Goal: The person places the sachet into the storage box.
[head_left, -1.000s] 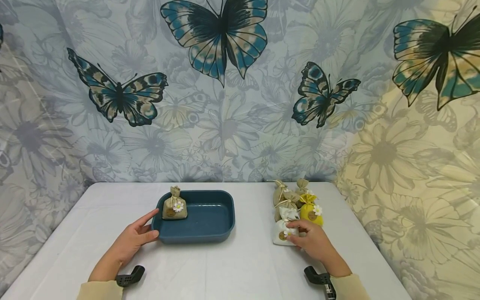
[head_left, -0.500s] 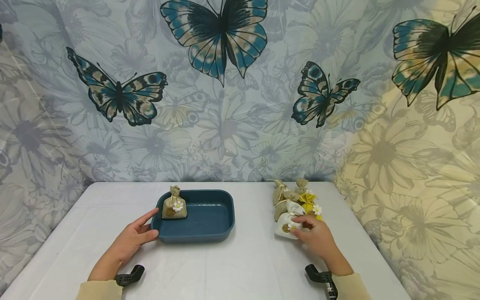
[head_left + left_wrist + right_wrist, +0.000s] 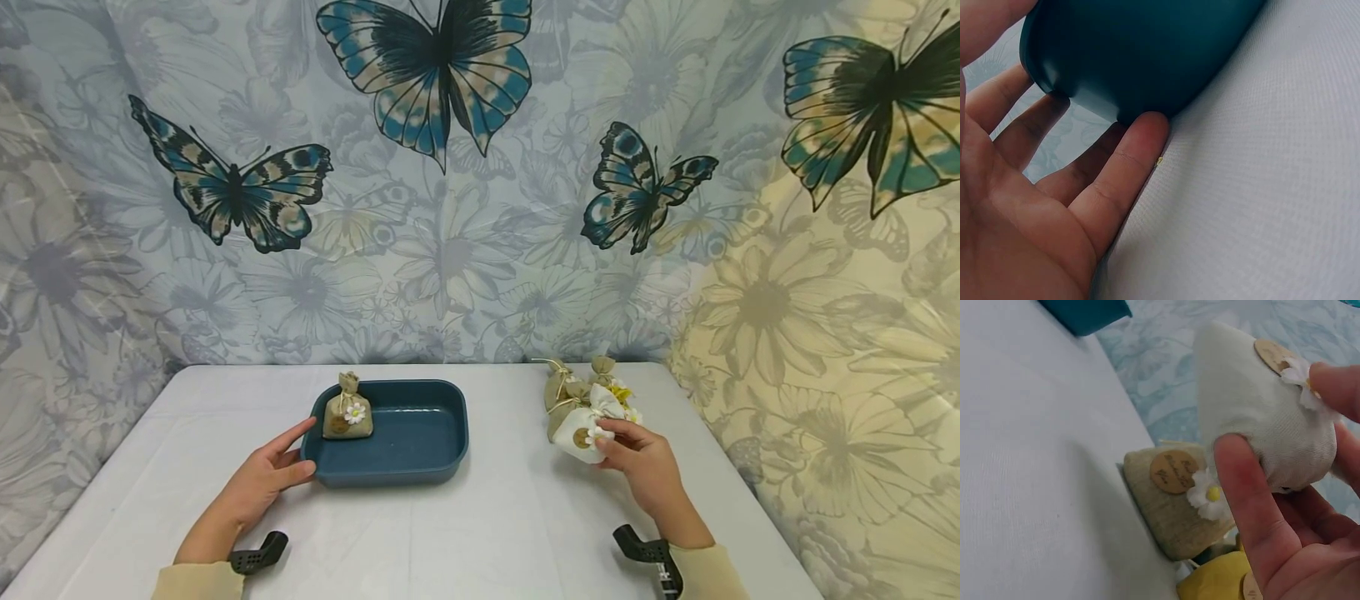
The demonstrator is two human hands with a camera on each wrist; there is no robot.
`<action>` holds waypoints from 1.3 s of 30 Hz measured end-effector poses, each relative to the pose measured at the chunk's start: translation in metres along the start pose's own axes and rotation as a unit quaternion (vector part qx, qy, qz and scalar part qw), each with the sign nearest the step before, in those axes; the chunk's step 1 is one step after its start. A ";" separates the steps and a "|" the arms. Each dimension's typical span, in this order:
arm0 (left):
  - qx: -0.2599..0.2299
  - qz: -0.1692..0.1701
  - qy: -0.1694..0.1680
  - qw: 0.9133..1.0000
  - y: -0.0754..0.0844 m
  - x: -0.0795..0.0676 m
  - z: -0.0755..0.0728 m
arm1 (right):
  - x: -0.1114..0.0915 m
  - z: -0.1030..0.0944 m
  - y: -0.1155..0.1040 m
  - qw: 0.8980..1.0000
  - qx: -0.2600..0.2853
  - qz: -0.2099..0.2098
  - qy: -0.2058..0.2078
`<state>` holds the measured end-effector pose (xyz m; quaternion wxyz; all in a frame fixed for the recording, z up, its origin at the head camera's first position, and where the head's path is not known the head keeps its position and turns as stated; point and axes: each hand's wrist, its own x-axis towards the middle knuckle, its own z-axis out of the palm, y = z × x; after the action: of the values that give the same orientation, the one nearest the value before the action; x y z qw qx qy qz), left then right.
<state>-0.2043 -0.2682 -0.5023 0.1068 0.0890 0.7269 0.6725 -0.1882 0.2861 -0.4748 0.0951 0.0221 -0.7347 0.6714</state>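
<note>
My right hand (image 3: 651, 468) pinches a small white drawstring sachet (image 3: 573, 435) with a round tan tag and a white daisy. In the right wrist view the sachet (image 3: 1254, 406) hangs clear of the tabletop, thumb at the daisy and fingers beneath. Behind it are several beige sachets (image 3: 558, 390) and a yellow sachet (image 3: 622, 394), largely covered in the head view. My left hand (image 3: 255, 487) rests with extended fingers against the left end of a dark blue rectangular dish (image 3: 408, 446). Inside that dish, at its left, one beige sachet (image 3: 348, 421) stands upright.
A white cloth (image 3: 450, 533) covers the table. Close behind the table's back edge hangs a butterfly-patterned curtain (image 3: 457, 275). On each wrist sits a black camera mount, the left mount (image 3: 259, 553) and the right mount (image 3: 641, 546).
My right hand has lifted the white sachet off the table, moving it slightly up and right and tilting it. My left hand and the dish have stayed put.
</note>
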 end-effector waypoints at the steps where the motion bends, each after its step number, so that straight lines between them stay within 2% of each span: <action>1: 0.001 0.000 0.000 1.000 0.000 0.000 0.000 | 0.000 0.001 -0.001 1.000 0.002 -0.001 0.001; 8: -0.005 0.001 -0.001 1.000 0.000 0.000 0.000 | -0.003 0.009 -0.011 0.999 -0.043 0.012 0.000; 13: -0.007 0.008 -0.002 1.000 -0.001 0.000 0.001 | -0.005 0.015 -0.020 0.998 -0.055 0.022 -0.001; 25: -0.005 -0.008 0.004 1.000 -0.001 0.000 0.001 | -0.011 0.027 -0.042 0.996 -0.082 -0.018 -0.024; 32: 0.000 -0.015 0.004 1.000 0.001 0.001 0.001 | 0.001 0.037 -0.059 0.994 -0.096 -0.033 -0.039; 39: 0.000 -0.028 0.010 1.000 -0.002 0.001 0.002 | 0.017 0.068 -0.083 0.995 -0.080 -0.018 -0.048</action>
<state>-0.2046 -0.2660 -0.5042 0.1184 0.0621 0.7299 0.6704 -0.1994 0.2126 -0.3957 0.0731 0.0599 -0.7890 0.6071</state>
